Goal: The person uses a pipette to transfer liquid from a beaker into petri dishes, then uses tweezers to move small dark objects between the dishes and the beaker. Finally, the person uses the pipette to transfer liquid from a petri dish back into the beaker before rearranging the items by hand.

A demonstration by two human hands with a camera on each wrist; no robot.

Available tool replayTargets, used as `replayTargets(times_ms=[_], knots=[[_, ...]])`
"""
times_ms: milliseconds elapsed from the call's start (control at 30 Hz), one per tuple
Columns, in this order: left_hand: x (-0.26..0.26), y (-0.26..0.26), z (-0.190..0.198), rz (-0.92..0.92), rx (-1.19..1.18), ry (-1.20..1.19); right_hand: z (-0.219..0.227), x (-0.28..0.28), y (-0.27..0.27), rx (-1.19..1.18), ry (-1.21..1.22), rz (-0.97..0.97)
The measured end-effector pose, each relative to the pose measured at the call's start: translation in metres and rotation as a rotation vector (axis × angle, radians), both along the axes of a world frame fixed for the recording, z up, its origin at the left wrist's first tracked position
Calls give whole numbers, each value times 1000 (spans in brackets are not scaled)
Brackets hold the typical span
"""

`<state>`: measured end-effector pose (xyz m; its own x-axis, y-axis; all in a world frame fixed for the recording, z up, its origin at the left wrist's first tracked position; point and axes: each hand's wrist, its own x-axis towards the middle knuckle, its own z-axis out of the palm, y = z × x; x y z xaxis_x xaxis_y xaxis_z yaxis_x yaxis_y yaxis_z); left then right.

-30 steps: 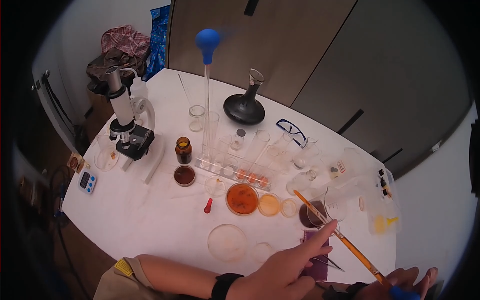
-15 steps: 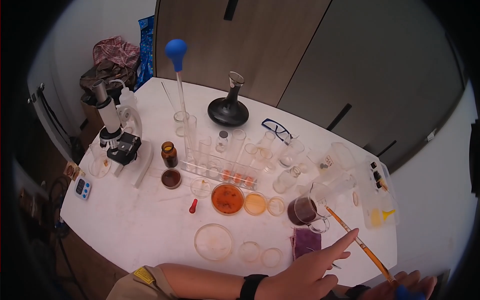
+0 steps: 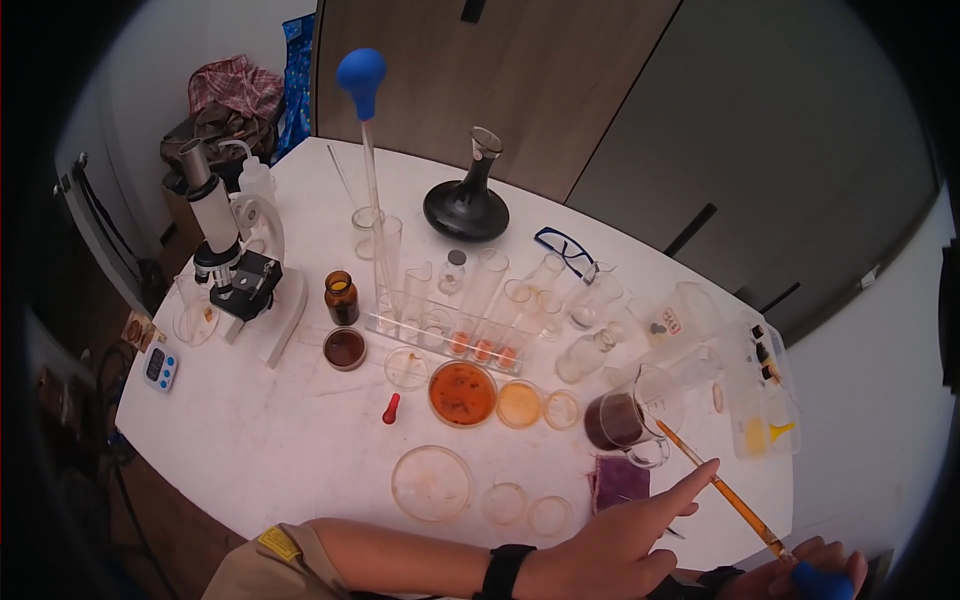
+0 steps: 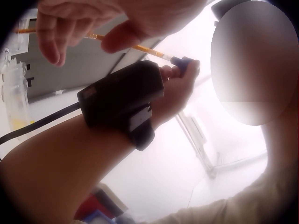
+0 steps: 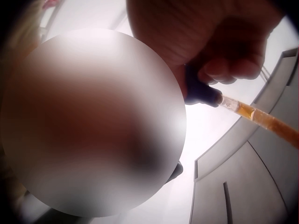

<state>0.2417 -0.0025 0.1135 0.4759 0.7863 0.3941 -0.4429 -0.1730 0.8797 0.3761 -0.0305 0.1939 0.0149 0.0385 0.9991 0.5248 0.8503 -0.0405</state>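
My right hand [image 3: 800,568] grips the blue rubber bulb [image 5: 201,88] of a glass pipette [image 3: 742,507] at the lower right of the head view. Amber liquid fills much of the slanted tube, with paler gaps along it. Its tip overlaps the side of a glass beaker [image 3: 648,388] in that view. My left hand [image 3: 605,545] points its index finger at the middle of the tube, fingertip right at the glass. Its other fingers are loosely bent and hold nothing. Behind it stands a handled jug of dark liquid [image 3: 612,422], beside a purple cloth [image 3: 620,482].
Several petri dishes, one with orange-red contents [image 3: 462,393], lie before a clear test tube rack [image 3: 445,335]. A second blue-bulbed pipette [image 3: 370,170] stands upright there. Left are a microscope [image 3: 245,265] and timer [image 3: 159,367]; behind are a dark decanter [image 3: 467,209] and safety glasses [image 3: 565,249].
The head view has shifted. The pipette tip has moved right, from over the dark liquid to the beaker's side, and both hands have moved with it. The right hand keeps hold of the bulb.
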Motion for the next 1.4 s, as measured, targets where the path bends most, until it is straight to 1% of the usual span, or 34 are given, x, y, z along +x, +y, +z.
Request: replayTargets(times_ms=[100, 200, 267, 400, 467, 600, 667, 800, 900, 967, 1000, 1067, 1200, 1267, 1400], knots=[[-1, 0, 0, -23, 8, 3, -1, -2, 1, 12, -18, 15], [-4, 1, 4, -63, -53, 10, 0, -3, 2, 11, -17, 25], [-4, 1, 4, -34, -48, -3, -1, -4, 2, 7, -14, 19], [-5, 3, 3, -34, -55, -10, -1, -5, 1, 14, -19, 39], [-2, 4, -4, -200, -69, 9, -1, -6, 1, 11, -36, 36], [-4, 3, -1, -201, -92, -6, -1, -7, 2, 16, -38, 39], [-5, 3, 3, -11, -16, -4, -1, -7, 1, 14, -40, 39], [-6, 3, 5, -22, -28, 2, -2, -6, -2, -4, -40, 21], [-7, 3, 4, 10, -13, -4, -2, -8, -1, 1, -35, 8], [-11, 5, 3, -250, -120, 16, -2, -9, -1, 11, -27, 2], [-9, 5, 1, -250, -120, 16, -1, -10, 0, 16, -37, -4], [-5, 4, -4, -179, -66, -5, -1, -11, 0, 22, -47, -8], [-5, 3, -2, -180, -77, -5, -1, -10, 0, 25, -51, -3], [-6, 2, 4, 15, -29, 12, -1, -11, 0, 28, -52, 3], [-6, 2, 4, 8, -49, 11, -1, -11, 0, 35, -47, 16]])
